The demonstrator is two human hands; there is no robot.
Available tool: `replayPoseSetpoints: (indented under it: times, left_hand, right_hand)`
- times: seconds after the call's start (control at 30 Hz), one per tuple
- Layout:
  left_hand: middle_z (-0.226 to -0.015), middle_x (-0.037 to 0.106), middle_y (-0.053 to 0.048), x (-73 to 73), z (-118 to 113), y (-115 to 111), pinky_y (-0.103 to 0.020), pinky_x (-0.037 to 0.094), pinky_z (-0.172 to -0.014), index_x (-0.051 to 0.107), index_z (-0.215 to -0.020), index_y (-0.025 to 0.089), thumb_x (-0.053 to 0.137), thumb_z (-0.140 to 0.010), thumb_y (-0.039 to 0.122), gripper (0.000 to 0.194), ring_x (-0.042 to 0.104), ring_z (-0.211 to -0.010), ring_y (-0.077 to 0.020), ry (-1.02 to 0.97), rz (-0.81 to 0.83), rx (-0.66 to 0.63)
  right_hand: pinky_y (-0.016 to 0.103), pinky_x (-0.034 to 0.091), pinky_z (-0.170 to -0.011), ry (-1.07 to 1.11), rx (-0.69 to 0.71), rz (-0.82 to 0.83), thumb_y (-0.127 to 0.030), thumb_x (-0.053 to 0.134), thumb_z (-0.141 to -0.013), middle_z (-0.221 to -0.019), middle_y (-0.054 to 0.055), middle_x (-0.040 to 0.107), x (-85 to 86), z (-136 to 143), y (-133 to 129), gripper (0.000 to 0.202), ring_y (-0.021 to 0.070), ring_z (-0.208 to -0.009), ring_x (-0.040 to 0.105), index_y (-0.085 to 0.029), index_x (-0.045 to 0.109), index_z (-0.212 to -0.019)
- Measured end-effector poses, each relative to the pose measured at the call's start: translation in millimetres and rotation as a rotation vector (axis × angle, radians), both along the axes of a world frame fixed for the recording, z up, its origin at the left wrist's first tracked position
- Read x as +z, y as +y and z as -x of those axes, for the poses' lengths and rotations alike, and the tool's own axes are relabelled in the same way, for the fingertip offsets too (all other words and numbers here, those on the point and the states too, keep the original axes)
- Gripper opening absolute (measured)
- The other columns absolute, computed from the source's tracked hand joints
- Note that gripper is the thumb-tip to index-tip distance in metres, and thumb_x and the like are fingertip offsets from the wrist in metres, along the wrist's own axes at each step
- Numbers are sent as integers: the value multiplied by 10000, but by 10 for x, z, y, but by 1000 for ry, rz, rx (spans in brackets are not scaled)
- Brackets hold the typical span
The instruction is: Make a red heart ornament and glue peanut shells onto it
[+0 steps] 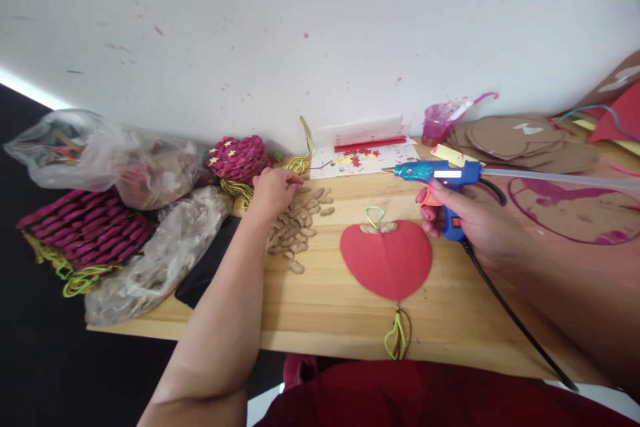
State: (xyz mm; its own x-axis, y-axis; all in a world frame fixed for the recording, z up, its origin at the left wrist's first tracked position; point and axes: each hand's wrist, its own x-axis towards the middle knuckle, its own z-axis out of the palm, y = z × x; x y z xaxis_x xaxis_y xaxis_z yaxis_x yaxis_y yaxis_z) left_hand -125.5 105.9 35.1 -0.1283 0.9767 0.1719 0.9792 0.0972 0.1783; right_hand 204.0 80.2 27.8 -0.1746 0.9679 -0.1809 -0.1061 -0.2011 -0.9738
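Note:
My right hand (463,210) is wrapped round a blue hot glue gun (440,172), a finger on its orange trigger. Its nozzle points left, and a long clear glue stick (550,179) juts from the back. My left hand (277,190) is over the far side of a pile of peanuts (293,227), fingers curled together; whatever they pinch is hidden. Between the hands lies a red paper heart shape (385,260) with a row of peanuts glued along its top edge, a green cord loop (374,217) above and a yellow-green tassel (397,337) below.
At left are plastic bags (150,260) and a magenta peanut piece (95,230); another, with gold stars (240,159), stands behind my left hand. Star confetti (357,159) lies on white paper. A pink-stained cup (440,121) and cardboard cutouts (530,140) are at back right. The cable (515,317) hangs rightward.

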Motion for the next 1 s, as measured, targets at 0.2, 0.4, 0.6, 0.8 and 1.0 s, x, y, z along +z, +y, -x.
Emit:
replayPoseSetpoints:
  times: [0.2,0.4,0.6,0.8,1.0]
  left_hand:
    - [-880,770,-74,77,-6,-39,-366,430,-829,783,-906,216,581,-921,438,301,656,-934,-275,24,-42,96]
    - [-868,769,-54,60,-33,-28,-378,430,-868,782,-866,225,605,-903,410,259,651,-961,-277,0,-25,59]
    - [-1038,777,-44,-2,-42,-18,-468,387,-984,791,-921,270,623,-851,216,190,594,-1120,-311,-5,-13,-28]
    - [-948,773,-75,53,-44,-36,-456,408,-938,778,-927,241,598,-900,354,215,631,-1034,-319,30,-38,57]
    - [-841,754,-57,111,-66,-62,-381,424,-846,752,-848,214,602,-900,437,274,656,-909,-277,35,-44,99]
  right_hand:
    - [215,444,-445,1,15,-15,-597,797,-743,-609,-11,602,-18,-7,7,438,121,-489,591,-188,641,-762]
    - [219,442,-440,-6,6,-18,-598,797,-737,-608,-9,598,-10,-1,9,434,125,-491,587,-193,644,-755]
    - [221,439,-437,-16,4,-13,-616,813,-701,-599,-8,595,16,3,-2,462,126,-485,585,-189,644,-752]
    - [225,445,-436,-3,8,-17,-604,815,-709,-601,-11,594,1,-7,5,448,128,-481,586,-195,637,-753]
    - [223,456,-446,-2,23,-30,-591,797,-744,-612,-8,602,-13,-7,9,427,128,-492,595,-193,642,-756]
